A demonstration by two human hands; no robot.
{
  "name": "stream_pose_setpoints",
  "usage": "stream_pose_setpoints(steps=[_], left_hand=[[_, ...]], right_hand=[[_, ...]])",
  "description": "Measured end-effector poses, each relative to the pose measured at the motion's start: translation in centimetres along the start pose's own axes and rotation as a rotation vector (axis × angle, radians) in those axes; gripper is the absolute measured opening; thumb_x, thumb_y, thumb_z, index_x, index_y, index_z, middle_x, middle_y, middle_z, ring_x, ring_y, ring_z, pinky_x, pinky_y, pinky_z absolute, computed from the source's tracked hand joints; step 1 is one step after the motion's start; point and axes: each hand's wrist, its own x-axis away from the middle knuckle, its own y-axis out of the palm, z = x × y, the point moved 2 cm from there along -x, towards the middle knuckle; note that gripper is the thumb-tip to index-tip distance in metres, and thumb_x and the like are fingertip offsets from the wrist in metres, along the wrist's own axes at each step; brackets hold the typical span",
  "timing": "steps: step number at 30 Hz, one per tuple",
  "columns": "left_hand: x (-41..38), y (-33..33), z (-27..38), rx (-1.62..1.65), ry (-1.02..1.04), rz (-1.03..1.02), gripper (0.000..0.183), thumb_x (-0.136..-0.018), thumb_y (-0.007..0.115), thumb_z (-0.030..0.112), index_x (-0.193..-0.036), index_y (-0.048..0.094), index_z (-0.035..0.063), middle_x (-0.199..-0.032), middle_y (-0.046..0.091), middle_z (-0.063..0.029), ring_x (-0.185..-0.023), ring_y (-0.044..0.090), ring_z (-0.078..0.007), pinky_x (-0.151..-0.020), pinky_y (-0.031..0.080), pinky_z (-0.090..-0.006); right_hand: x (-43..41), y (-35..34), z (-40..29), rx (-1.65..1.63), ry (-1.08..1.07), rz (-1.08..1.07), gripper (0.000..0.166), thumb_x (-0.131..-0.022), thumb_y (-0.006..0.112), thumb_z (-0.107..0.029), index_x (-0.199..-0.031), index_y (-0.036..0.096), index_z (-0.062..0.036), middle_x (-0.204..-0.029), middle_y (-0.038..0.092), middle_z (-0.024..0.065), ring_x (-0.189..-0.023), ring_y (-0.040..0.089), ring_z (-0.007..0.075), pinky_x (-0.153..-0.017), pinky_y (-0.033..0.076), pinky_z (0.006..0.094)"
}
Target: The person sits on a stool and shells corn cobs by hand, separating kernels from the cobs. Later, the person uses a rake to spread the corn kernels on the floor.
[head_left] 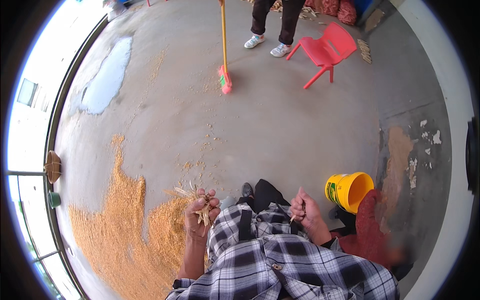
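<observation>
Dry corn husk pieces [202, 212] are gripped in my left hand [200, 213], raised over the edge of the heaped corn kernels [165, 228]. My right hand [305, 212] is curled in front of my checked shirt, closed on a thin strip of dry husk [292, 218] that pokes out below the fingers. The two hands are well apart. To the right of my right hand, a yellow plastic bucket [360, 191] is tilted with its mouth facing right, close to another person's red sleeve [367, 212].
A person [258, 18] stands ahead, near a broom with a pink head [225, 80] and a red plastic chair [326, 48]. Spread kernels [112, 232] cover the floor at left. Red mesh sacks [330, 7] stand at the back. A wet patch [108, 78] lies near the left windows.
</observation>
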Motion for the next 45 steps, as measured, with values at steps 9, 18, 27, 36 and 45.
stream_pose_setpoints(steps=[9, 18, 27, 36, 45], left_hand=[[-6.3, 3.0, 5.9, 0.087, 0.316, 0.04, 0.018, -0.079, 0.054, 0.001, -0.095, 0.051, 0.0093, -0.1, 0.05, -0.01, -0.08, 0.05, -0.0184, -0.056, 0.045, -0.0251], [-12.0, 8.1, 13.4, 0.138, 0.603, 0.111, 0.018, -0.078, 0.054, 0.001, -0.094, 0.051, 0.009, -0.099, 0.049, -0.0103, -0.079, 0.052, -0.019, -0.055, 0.044, -0.0253], [-11.1, 6.3, 18.7, 0.318, 0.735, 0.173, 0.018, -0.077, 0.057, 0.002, -0.093, 0.052, 0.0087, -0.099, 0.049, -0.0103, -0.079, 0.052, -0.0184, -0.059, 0.046, -0.0279], [-11.9, 0.3, 36.1, 0.339, 0.752, 0.033, 0.016, -0.079, 0.054, 0.001, -0.093, 0.05, 0.0072, -0.097, 0.05, -0.0094, -0.08, 0.054, -0.0183, -0.059, 0.05, -0.0273], [0.6, -5.5, 51.3, 0.508, 1.076, 0.177, 0.02, -0.076, 0.056, 0.003, -0.094, 0.05, 0.0084, -0.097, 0.051, -0.0081, -0.078, 0.056, -0.0178, -0.059, 0.05, -0.0277]], right_hand=[[-13.7, 9.9, -9.7, 0.228, 0.171, -0.157, 0.045, -0.089, 0.046, -0.045, -0.059, 0.035, -0.0136, -0.051, 0.033, -0.0019, -0.036, 0.028, 0.0066, -0.033, 0.021, 0.0218], [-24.9, 23.0, -17.7, 0.372, 0.255, -0.207, 0.044, -0.088, 0.048, -0.045, -0.06, 0.035, -0.013, -0.051, 0.033, -0.0018, -0.037, 0.028, 0.0067, -0.033, 0.021, 0.0209], [-31.9, 32.9, -14.1, 0.585, 0.4, -0.197, 0.043, -0.09, 0.045, -0.042, -0.061, 0.035, -0.0134, -0.051, 0.032, -0.0017, -0.035, 0.028, 0.0071, -0.03, 0.02, 0.021], [-41.3, 45.7, -4.6, 0.722, 0.372, -0.23, 0.044, -0.091, 0.043, -0.044, -0.06, 0.035, -0.0134, -0.051, 0.033, -0.0019, -0.035, 0.025, 0.0068, -0.029, 0.019, 0.0208], [-45.9, 65.2, 14.9, 1.151, 0.596, -0.403, 0.044, -0.091, 0.041, -0.045, -0.061, 0.036, -0.0138, -0.051, 0.034, -0.0018, -0.035, 0.028, 0.0072, -0.027, 0.02, 0.0211]])
